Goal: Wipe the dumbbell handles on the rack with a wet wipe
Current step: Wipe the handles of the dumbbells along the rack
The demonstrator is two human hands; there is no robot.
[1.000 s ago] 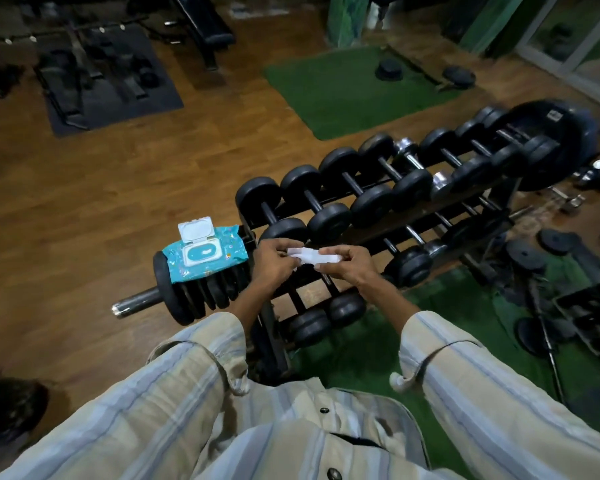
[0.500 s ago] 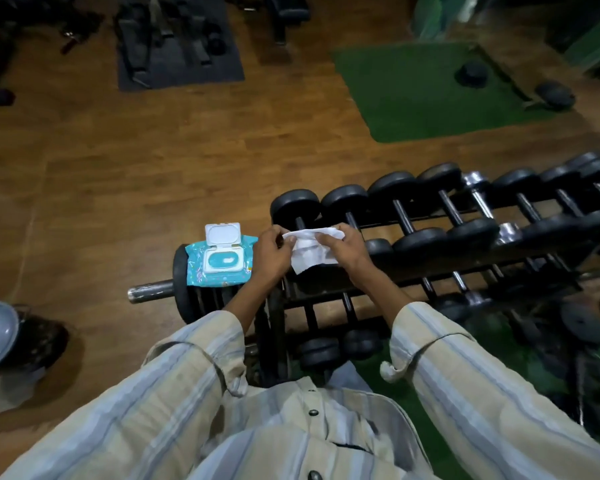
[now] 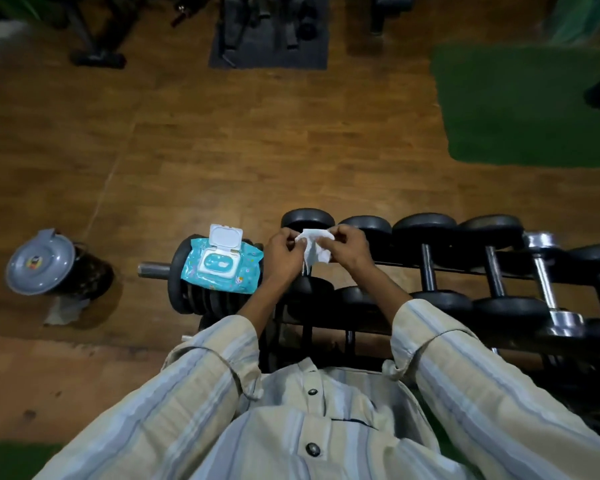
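A white wet wipe (image 3: 314,249) hangs between my two hands above the left end of the dumbbell rack (image 3: 471,265). My left hand (image 3: 284,252) pinches its left edge and my right hand (image 3: 349,249) pinches its right edge. Black dumbbells (image 3: 426,261) with dark handles lie in rows on the rack to the right, and a chrome one (image 3: 544,271) lies among them. The handle of the leftmost dumbbell is hidden behind my hands and the wipe.
A blue wet-wipe pack (image 3: 222,265) with its white lid flipped open lies on a stack of weight plates (image 3: 194,289) left of the rack. A bin with a grey lid (image 3: 42,261) stands on the wooden floor at left. A green mat (image 3: 527,105) lies far right.
The view has swung left and downward. The wipe, folded into a narrow strip a second ago, has been opened out and now hangs looser between my hands, which sit closer together.
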